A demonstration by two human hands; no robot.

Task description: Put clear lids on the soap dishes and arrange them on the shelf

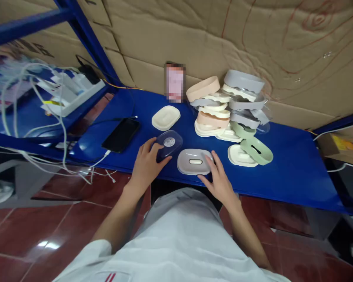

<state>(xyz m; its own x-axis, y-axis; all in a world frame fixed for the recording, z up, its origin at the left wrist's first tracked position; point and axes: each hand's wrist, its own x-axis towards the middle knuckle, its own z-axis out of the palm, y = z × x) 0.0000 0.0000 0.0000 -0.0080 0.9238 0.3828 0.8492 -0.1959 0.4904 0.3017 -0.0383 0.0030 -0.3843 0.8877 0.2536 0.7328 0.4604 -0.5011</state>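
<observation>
My left hand [149,158] grips the left edge of a clear plastic lid [176,138] that bears a round white label, thumb at the near side and fingers at the far side. To its right lies a grey oval soap dish [185,166] with a slot in its middle, where a cream part shows through. My right hand [217,176] holds that dish by its right end, thumb on the near rim. Just behind the lid is a cream oval tray [166,117], which neither hand touches.
Soap dish parts in peach, cream and grey [213,119] are piled at the back right. A green dish [260,150] leans over a cream tray [238,156]. A black phone [121,135] on a cable lies at left, near a power strip [85,94] and tangled white cables.
</observation>
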